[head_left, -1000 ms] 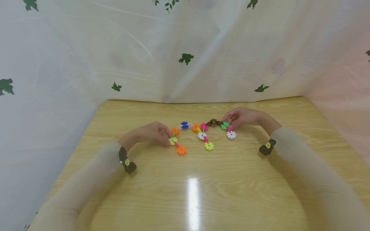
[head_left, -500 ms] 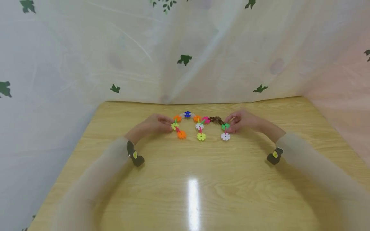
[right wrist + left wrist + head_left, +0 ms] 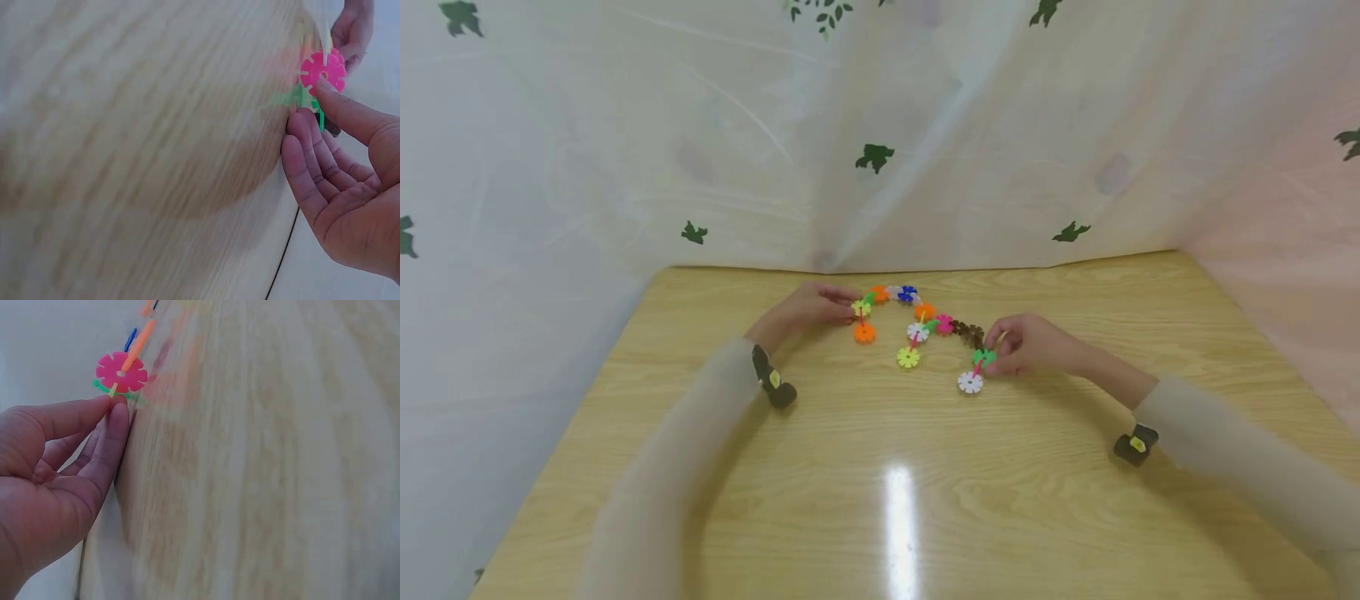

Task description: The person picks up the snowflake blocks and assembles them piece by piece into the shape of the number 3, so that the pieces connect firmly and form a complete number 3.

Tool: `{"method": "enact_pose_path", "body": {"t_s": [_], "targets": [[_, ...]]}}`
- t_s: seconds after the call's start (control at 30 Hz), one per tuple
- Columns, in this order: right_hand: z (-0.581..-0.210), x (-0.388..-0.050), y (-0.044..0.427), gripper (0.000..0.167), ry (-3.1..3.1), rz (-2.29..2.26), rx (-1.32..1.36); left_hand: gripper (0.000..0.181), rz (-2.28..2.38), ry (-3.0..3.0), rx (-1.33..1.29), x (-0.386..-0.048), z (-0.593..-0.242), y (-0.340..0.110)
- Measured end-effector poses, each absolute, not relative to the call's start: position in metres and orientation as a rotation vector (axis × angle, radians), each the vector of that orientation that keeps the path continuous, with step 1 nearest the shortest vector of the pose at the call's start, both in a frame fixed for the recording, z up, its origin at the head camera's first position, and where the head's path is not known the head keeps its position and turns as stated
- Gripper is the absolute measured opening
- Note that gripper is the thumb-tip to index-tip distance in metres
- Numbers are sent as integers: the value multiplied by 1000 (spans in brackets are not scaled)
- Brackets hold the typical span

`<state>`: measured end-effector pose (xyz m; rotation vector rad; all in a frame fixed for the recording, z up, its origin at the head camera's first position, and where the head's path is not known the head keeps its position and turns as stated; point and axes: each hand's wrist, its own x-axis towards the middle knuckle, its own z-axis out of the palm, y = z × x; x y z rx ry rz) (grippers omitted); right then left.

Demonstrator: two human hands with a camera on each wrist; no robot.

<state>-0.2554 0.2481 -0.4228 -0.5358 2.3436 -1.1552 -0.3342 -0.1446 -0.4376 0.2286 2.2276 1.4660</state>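
A chain of interlocking snowflake discs (image 3: 943,324) in several colours arches across the far part of the table, with three short legs pointing towards the person. My left hand (image 3: 808,310) pinches the yellow disc (image 3: 861,308) at the chain's left end, between thumb and fingertips. Below it hangs an orange disc (image 3: 865,333). At the right end, my right hand (image 3: 1037,343) holds the green disc (image 3: 983,358), which joins a white disc (image 3: 970,382). Close up in the left wrist view, a pink disc (image 3: 122,372) stands on edge beyond the fingertips. Another pink disc (image 3: 324,73) touches the thumb in the right wrist view.
The wood-grain table (image 3: 820,467) stretches from the person to a pale curtain (image 3: 752,150) with green leaf prints along the back. A bright light reflection lies on the tabletop near the front. Black cameras are strapped to both wrists.
My left hand has carried its end of the chain away from the person. My right hand has drawn its end nearer, so the chain now slants down to the right.
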Motion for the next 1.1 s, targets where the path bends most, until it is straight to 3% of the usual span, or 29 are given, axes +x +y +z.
{"method": "enact_pose_path", "body": {"t_s": [0.37,0.67,1.1], "targets": [[-420,-253,253,34,2327,-1073,-612,43,1568,2182,220,-335,-438,-144],[-402,-284,265,28,2271,-1081,-746,45,1605,2274,182,-304,-437,-147],[-412,-325,255,44,2146,-1000,-785,49,1604,2344,27,-279,-439,-132]]}}
